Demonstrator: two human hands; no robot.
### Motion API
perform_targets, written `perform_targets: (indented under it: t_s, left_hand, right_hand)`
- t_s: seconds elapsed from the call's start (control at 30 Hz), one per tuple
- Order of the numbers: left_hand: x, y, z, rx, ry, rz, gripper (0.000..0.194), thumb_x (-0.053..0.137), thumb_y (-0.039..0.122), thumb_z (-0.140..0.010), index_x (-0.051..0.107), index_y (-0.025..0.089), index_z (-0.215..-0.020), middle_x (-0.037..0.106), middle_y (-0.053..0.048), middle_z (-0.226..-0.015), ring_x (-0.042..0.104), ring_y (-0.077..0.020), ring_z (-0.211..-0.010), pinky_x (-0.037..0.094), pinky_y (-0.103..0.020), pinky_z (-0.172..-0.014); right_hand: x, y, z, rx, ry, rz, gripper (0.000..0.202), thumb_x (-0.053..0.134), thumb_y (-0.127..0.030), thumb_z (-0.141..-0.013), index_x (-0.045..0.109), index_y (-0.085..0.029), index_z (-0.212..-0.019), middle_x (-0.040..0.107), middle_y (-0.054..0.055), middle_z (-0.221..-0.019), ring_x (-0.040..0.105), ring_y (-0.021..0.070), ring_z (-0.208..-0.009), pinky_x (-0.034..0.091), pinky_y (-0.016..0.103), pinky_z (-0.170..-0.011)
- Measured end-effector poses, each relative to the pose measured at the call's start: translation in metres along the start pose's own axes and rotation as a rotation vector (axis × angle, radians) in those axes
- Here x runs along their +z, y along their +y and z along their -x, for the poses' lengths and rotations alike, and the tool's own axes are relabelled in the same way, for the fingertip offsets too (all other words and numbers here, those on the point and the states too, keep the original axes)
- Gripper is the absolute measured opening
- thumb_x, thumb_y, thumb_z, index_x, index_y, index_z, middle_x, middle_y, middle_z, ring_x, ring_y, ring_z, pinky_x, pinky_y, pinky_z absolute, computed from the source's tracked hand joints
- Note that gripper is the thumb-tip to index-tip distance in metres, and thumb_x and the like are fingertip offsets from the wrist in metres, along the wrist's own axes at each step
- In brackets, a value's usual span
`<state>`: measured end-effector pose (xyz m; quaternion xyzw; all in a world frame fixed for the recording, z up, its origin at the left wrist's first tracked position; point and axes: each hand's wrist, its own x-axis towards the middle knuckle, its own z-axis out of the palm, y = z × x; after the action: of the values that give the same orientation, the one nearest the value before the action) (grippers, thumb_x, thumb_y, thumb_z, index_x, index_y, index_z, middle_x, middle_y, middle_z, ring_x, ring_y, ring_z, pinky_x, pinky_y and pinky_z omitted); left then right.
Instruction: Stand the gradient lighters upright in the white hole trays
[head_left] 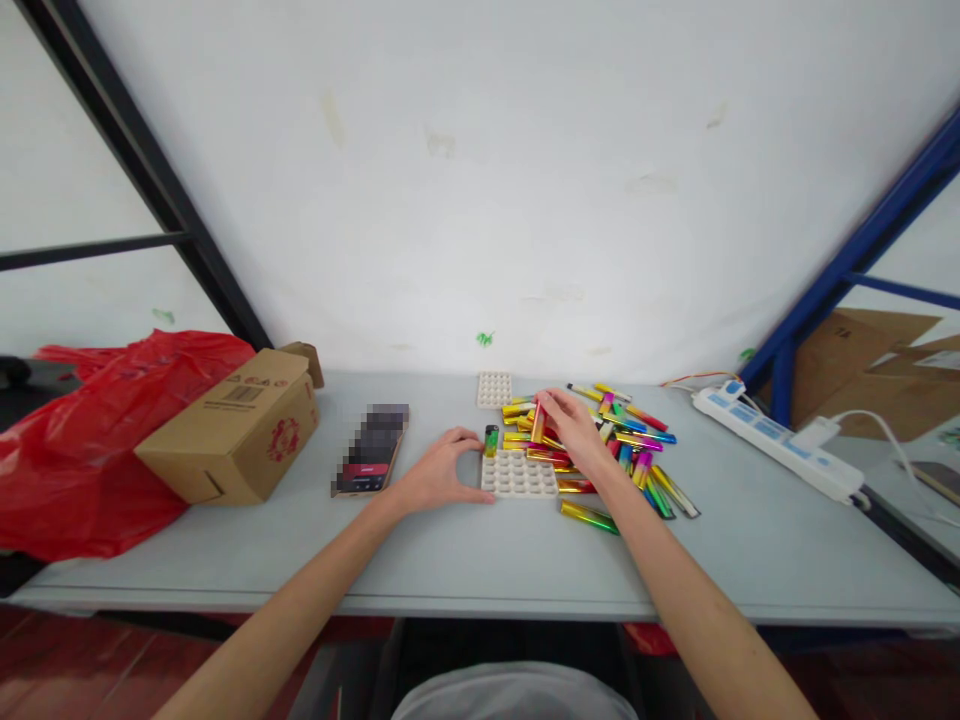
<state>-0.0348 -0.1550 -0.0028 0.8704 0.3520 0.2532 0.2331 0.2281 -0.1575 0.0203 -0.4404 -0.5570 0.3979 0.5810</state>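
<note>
A white tray [519, 476] with rows of round holes lies on the table. One green and yellow lighter [491, 441] stands upright at its back left corner. My left hand [448, 468] is at the tray's left side, thumb and fingers spread apart around that edge, holding nothing. My right hand [564, 415] pinches a red and gold lighter [538, 422] upright, just behind the tray. Around and beneath it lies a loose pile of shiny coloured lighters [643, 440]. A second holed tray [495, 389] lies farther back.
A phone [371, 450] lies left of my left hand. Farther left are a cardboard box [238, 425] and a red plastic bag [97, 450]. A white power strip [780, 440] with cables runs along the right. The wall [480, 200] rises behind the table [450, 570].
</note>
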Motion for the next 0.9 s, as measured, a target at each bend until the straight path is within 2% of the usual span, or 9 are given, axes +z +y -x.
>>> perform_targets:
  t_s: [0.1,0.2,0.27,0.37,0.47,0.7,0.9]
  left_hand:
    - [0.001,-0.001,0.000,0.011,0.004,0.001,0.070,0.091,0.062,-0.064,0.071,0.023,-0.118,0.064,-0.010,-0.128,0.063,-0.0330,-0.121,0.049,-0.049,-0.113]
    - [0.001,-0.001,0.000,0.014,0.009,0.002,0.070,0.092,0.062,-0.064,0.071,0.023,-0.118,0.064,-0.010,-0.128,0.064,-0.0327,-0.121,0.049,-0.049,-0.114]
    - [0.001,-0.001,0.000,0.012,0.007,0.004,0.069,0.092,0.061,-0.064,0.070,0.022,-0.118,0.063,-0.010,-0.128,0.063,-0.0327,-0.121,0.049,-0.049,-0.114]
    - [0.000,0.001,-0.001,0.005,-0.002,0.008,0.068,0.092,0.059,-0.064,0.071,0.022,-0.117,0.063,-0.009,-0.129,0.063,-0.0327,-0.122,0.049,-0.048,-0.114]
    - [0.000,0.002,-0.001,-0.002,-0.006,0.012,0.069,0.093,0.059,-0.064,0.071,0.022,-0.118,0.063,-0.009,-0.129,0.063,-0.0326,-0.122,0.048,-0.048,-0.115]
    - [0.000,0.001,0.000,0.000,0.003,0.013,0.070,0.092,0.059,-0.064,0.070,0.024,-0.120,0.064,-0.008,-0.127,0.064,-0.0321,-0.121,0.049,-0.048,-0.114]
    - [-0.001,0.003,-0.001,-0.008,-0.002,0.004,0.070,0.093,0.058,-0.063,0.071,0.022,-0.119,0.064,-0.009,-0.128,0.064,-0.0327,-0.121,0.049,-0.048,-0.114]
  right_hand:
    - [0.011,-0.007,0.008,0.117,-0.148,-0.151,0.043,0.058,-0.069,-0.093,0.056,-0.027,-0.094,0.059,-0.004,-0.073,0.052,0.0136,-0.058,0.047,0.027,-0.057]
    - [0.021,-0.013,0.014,0.207,-0.230,-0.090,0.045,0.054,-0.073,-0.093,0.049,-0.028,-0.095,0.041,-0.010,-0.059,0.031,0.0106,-0.045,0.034,0.024,-0.045]
    - [0.026,-0.013,0.017,0.150,-0.186,0.054,0.048,0.053,-0.074,-0.093,0.050,-0.026,-0.087,0.035,-0.009,-0.058,0.029,0.0109,-0.047,0.031,0.024,-0.046]
    - [0.030,-0.011,0.019,-0.046,-0.060,0.312,0.055,0.050,-0.070,-0.095,0.045,-0.023,-0.067,0.041,-0.004,-0.059,0.038,0.0132,-0.057,0.033,0.028,-0.054]
    - [0.032,-0.008,0.021,-0.150,0.004,0.469,0.056,0.051,-0.064,-0.095,0.038,-0.023,-0.059,0.040,-0.003,-0.057,0.037,0.0134,-0.058,0.028,0.030,-0.057]
    - [0.035,-0.009,0.024,-0.187,-0.033,0.544,0.040,0.045,-0.046,-0.094,0.038,-0.024,-0.061,0.045,-0.003,-0.056,0.041,0.0146,-0.057,0.028,0.030,-0.058]
    - [0.036,-0.008,0.024,-0.179,-0.039,0.572,0.045,0.044,-0.050,-0.096,0.038,-0.024,-0.061,0.045,-0.003,-0.056,0.040,0.0144,-0.058,0.027,0.030,-0.059]
